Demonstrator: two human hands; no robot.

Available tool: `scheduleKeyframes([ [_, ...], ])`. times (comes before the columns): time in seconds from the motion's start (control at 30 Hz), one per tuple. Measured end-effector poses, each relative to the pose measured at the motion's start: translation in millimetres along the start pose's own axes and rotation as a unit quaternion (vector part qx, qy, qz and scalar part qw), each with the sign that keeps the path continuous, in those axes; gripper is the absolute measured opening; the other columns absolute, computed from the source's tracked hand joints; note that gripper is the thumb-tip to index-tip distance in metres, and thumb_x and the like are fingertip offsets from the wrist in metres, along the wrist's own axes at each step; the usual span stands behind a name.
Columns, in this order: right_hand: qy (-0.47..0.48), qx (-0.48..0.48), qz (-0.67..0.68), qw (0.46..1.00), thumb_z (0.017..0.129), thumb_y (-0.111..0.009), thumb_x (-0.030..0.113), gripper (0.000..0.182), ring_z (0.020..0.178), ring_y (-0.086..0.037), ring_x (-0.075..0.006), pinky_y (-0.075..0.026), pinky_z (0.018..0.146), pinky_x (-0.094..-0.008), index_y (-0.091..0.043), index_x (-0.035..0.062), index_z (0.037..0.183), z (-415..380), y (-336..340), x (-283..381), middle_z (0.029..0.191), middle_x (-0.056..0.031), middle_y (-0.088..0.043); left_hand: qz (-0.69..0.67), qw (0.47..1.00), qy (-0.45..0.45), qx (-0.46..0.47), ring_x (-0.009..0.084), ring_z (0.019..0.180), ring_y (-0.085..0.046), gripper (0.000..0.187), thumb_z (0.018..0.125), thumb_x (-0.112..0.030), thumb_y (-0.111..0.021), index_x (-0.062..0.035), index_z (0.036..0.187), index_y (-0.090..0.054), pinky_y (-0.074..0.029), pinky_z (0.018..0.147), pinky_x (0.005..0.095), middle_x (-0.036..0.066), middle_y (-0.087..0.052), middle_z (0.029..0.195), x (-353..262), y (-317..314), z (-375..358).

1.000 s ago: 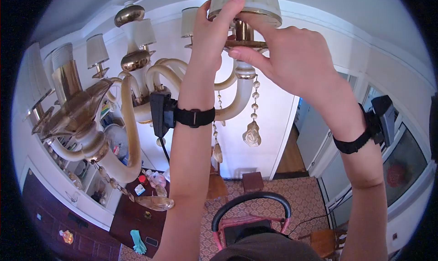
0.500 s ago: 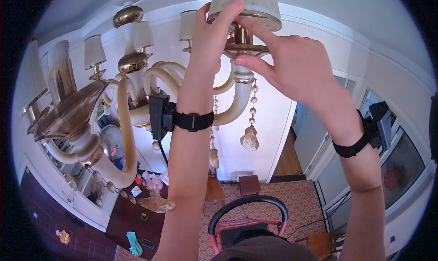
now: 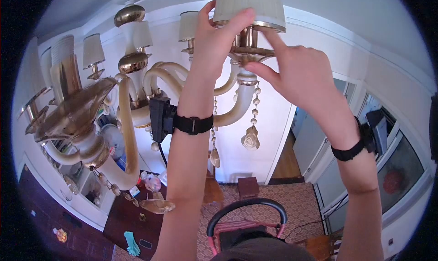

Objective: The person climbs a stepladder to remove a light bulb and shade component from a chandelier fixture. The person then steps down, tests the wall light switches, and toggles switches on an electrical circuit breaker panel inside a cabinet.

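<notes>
A pleated cream lampshade (image 3: pixel 248 7) with a metallic rim stands over one arm of a chandelier (image 3: pixel 133 62). My left hand (image 3: pixel 218 39) is closed on the shade's lower left side, its thumb across the front near the rim and the other fingers partly hidden behind. Below the shade are a brassy candle sleeve (image 3: pixel 248 36) and a shallow dish (image 3: pixel 251 52). My right hand (image 3: pixel 303 71) grips the dish from the right, thumb under it and index finger reaching up toward the shade's rim. A crystal pendant (image 3: pixel 250 138) hangs beneath. Both wrists wear black straps.
At left, close by, is another chandelier arm with an unshaded sleeve (image 3: pixel 66 74) and a smoky glass dish (image 3: pixel 75 112). Below stand a dark table (image 3: pixel 132 220) with a teal glove (image 3: pixel 132 243), a brown stool (image 3: pixel 248 187) and a black curved handrail (image 3: pixel 246 201) before me.
The lampshade and the lamp arm's top have shifted slightly right and down in view. My left thumb has moved right and down along the shade; my right hand has shifted slightly down with the dish.
</notes>
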State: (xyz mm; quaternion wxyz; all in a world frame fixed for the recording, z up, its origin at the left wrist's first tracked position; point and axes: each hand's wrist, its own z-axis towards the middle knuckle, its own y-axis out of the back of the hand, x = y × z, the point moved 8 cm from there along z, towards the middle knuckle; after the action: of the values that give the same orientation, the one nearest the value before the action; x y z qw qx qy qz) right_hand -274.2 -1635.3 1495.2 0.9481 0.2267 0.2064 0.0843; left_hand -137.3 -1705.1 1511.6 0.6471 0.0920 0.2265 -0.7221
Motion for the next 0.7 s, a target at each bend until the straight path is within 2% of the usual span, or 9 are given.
scheduleKeyframes([
  [0.03, 0.002, 0.002, -0.001, 1.0, 0.086, -0.054, 0.057, 0.061, 0.059, -0.066, -0.0295, -0.051, 0.052, -0.0396, -0.05, 0.0122, 0.127, -3, -1, -1, 0.062, -0.0116, -0.064, -0.001, 1.0, 0.001, -0.003, 0.0215, 0.091, -0.06, 0.1, 0.068, -0.048, -0.077, 0.0061, 0.137, -0.028, -0.05, 0.075, 0.0321, 0.018, -0.054, 0.114, -2, 1, -1],
  [0.1, -0.02, -0.002, -0.013, 1.0, 0.085, -0.056, 0.055, 0.059, 0.057, -0.065, -0.0294, -0.05, 0.051, -0.039, -0.05, 0.012, 0.125, -10, -4, -9, 0.06, -0.0112, -0.063, 0.001, 1.0, 0.021, 0.0, 0.0192, 0.094, -0.058, 0.065, 0.081, -0.034, -0.071, 0.0027, 0.128, -0.044, -0.05, 0.074, 0.0327, 0.013, -0.056, 0.11, -2, -1, -2],
  [0.13, -0.022, -0.001, -0.013, 1.0, 0.085, -0.056, 0.055, 0.059, 0.057, -0.065, -0.0294, -0.05, 0.051, -0.039, -0.05, 0.012, 0.125, -10, -7, -9, 0.06, -0.0112, -0.063, 0.001, 1.0, 0.022, 0.002, 0.0192, 0.094, -0.058, 0.065, 0.081, -0.034, -0.071, 0.0027, 0.128, -0.044, -0.05, 0.074, 0.0327, 0.013, -0.056, 0.11, -4, -3, -3],
  [0.2, 0.023, -0.097, 0.063, 0.993, 0.084, -0.052, 0.063, 0.067, 0.054, -0.063, -0.0326, -0.048, 0.049, -0.0395, -0.046, 0.0169, 0.132, -7, 2, -2, 0.054, -0.0105, -0.059, -0.037, 0.999, 0.024, 0.0, 0.0193, 0.096, -0.059, 0.062, 0.081, -0.031, -0.071, 0.0026, 0.127, -0.046, -0.05, 0.076, 0.0325, 0.012, -0.058, 0.107, -8, -4, -3],
  [0.3, 0.04, -0.086, 0.04, 0.995, 0.084, -0.052, 0.063, 0.066, 0.054, -0.063, -0.0317, -0.049, 0.049, -0.0389, -0.046, 0.0187, 0.132, 1, 1, 2, 0.054, -0.0106, -0.059, -0.038, 0.998, -0.005, 0.052, 0.0193, 0.097, -0.058, 0.064, 0.081, -0.031, -0.071, 0.0028, 0.129, -0.045, -0.05, 0.079, 0.0328, 0.012, -0.057, 0.108, -13, -7, 1],
  [0.53, -0.03, -0.05, -0.002, 0.998, 0.084, -0.052, 0.063, 0.063, 0.054, -0.063, -0.0317, -0.049, 0.048, -0.0395, -0.047, 0.023, 0.132, -6, 3, -3, 0.053, -0.0094, -0.059, -0.024, 0.999, 0.021, 0.037, 0.0195, 0.1, -0.056, 0.067, 0.081, -0.032, -0.071, 0.003, 0.13, -0.043, -0.049, 0.082, 0.0323, 0.013, -0.057, 0.111, -11, -3, -3],
  [0.6, 0.023, -0.117, 0.033, 0.992, 0.083, -0.051, 0.065, 0.064, 0.053, -0.063, -0.0307, -0.049, 0.048, -0.0391, -0.049, 0.0214, 0.13, -6, 12, 7, 0.051, -0.0094, -0.058, -0.032, 0.999, 0.04, 0.019, 0.0202, 0.102, -0.056, 0.069, 0.08, -0.034, -0.072, 0.0033, 0.131, -0.042, -0.049, 0.081, 0.0318, 0.013, -0.056, 0.113, -9, -2, -3],
  [0.7, 0.025, -0.104, 0.023, 0.994, 0.083, -0.052, 0.064, 0.064, 0.053, -0.063, -0.0308, -0.049, 0.048, -0.0389, -0.049, 0.02, 0.131, 3, 9, 4, 0.051, -0.0102, -0.058, -0.004, 1.0, -0.003, 0.025, 0.0212, 0.102, -0.056, 0.071, 0.08, -0.035, -0.071, 0.0027, 0.132, -0.041, -0.05, 0.081, 0.0339, 0.014, -0.055, 0.114, -11, 0, 3],
])
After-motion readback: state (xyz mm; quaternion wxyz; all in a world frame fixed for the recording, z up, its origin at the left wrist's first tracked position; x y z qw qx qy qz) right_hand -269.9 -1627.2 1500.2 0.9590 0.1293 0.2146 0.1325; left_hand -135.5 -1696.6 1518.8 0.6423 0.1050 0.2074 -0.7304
